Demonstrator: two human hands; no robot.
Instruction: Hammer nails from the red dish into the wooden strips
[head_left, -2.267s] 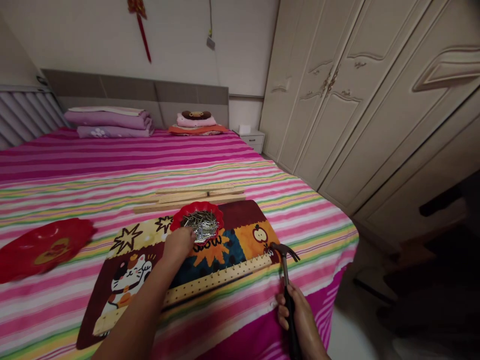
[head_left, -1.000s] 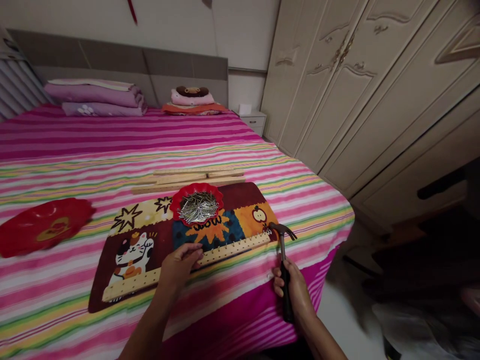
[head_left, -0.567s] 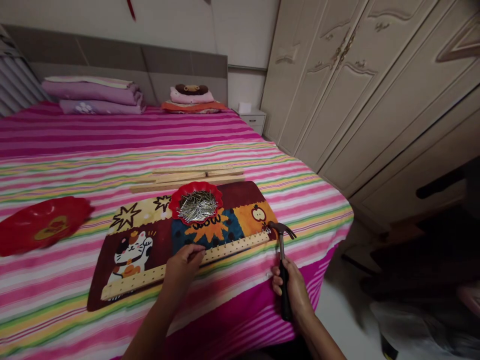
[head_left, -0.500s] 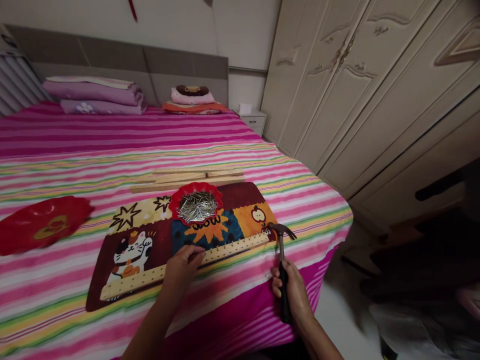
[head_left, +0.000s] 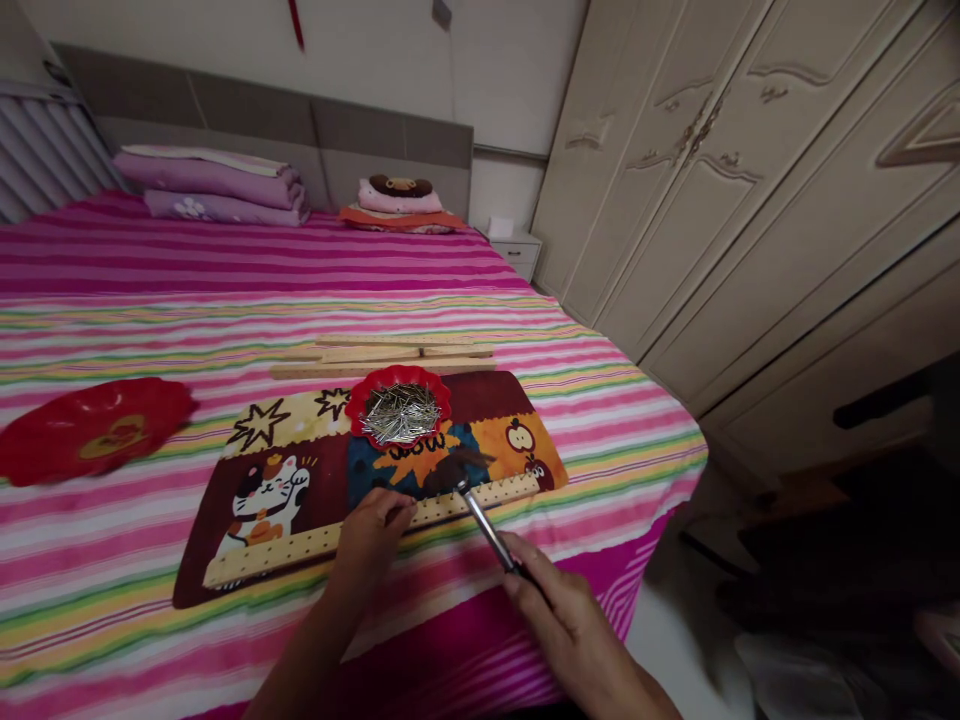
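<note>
My right hand (head_left: 564, 615) grips the black handle of a hammer (head_left: 489, 528). Its head, blurred, hangs over the mat just right of my left fingertips. My left hand (head_left: 373, 528) is closed in a pinch at the middle of a pale wooden strip (head_left: 281, 552); whatever sits between those fingertips is too small to make out. Dark holes or marks dot the strip in rows, and several nails stand up in its right part. Behind it, a red scalloped bowl (head_left: 353, 408) full of loose nails (head_left: 401, 412) rests on the patterned mat (head_left: 202, 520).
Several thin wooden strips (head_left: 375, 354) lie on the bed beyond the bowl. A red dish (head_left: 112, 415) is at the left on the striped bedspread (head_left: 247, 310). Folded bedding (head_left: 214, 185) is piled by the headboard. The bed's edge drops off at the right, facing a wardrobe (head_left: 675, 180).
The hammer has swung left, from the strip's right end to beside my left fingertips, with my right hand moving along. My left hand keeps its pinch at the strip. The view has shifted slightly.
</note>
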